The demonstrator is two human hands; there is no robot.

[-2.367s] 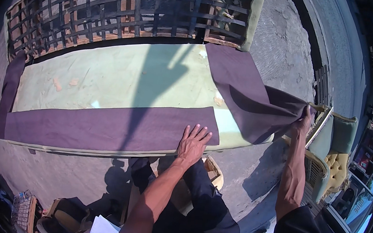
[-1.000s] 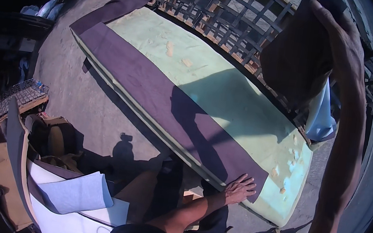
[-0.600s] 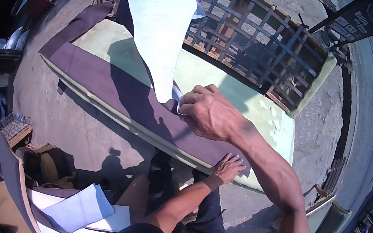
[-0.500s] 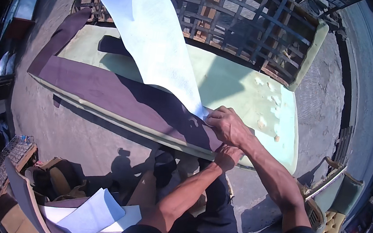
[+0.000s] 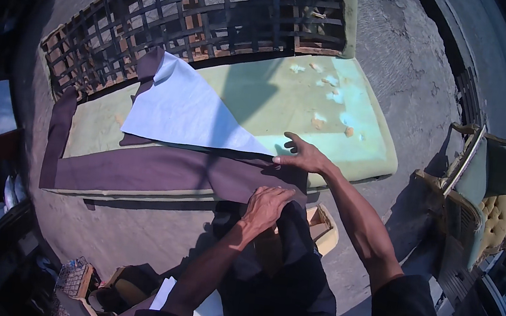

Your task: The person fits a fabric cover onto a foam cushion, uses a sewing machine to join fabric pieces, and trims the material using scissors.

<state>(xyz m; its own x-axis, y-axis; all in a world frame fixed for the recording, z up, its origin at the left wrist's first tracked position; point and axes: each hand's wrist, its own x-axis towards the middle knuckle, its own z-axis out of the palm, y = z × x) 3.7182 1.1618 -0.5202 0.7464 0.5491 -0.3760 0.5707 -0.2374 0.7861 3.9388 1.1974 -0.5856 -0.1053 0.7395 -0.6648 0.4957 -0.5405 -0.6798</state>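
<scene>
A long strip of purple fabric (image 5: 130, 170) lies along the near edge of a pale green foam cushion (image 5: 262, 89). On top of it is a piece with its white side (image 5: 176, 106) up, purple showing along its edges. My left hand (image 5: 265, 207) rests flat on the purple fabric at the cushion's near edge, fingers stretched out together. Just beyond it, my right hand (image 5: 305, 156) is open over the cushion, thumb and index finger apart. Its thumb is at the pointed right end of the white piece; whether it touches cannot be told.
Behind the cushion stands a wooden frame with woven dark webbing (image 5: 208, 11). Torn patches and crumbs (image 5: 349, 132) mark the cushion's right part. A green tufted armchair (image 5: 484, 195) stands at right. At lower left are a wire crate (image 5: 74, 278) and white sheets (image 5: 207, 312).
The white piece has dropped from a raised, spread position to lie folded over on the cushion. My right hand has let go of its end and opened. My left hand has moved left, flattening.
</scene>
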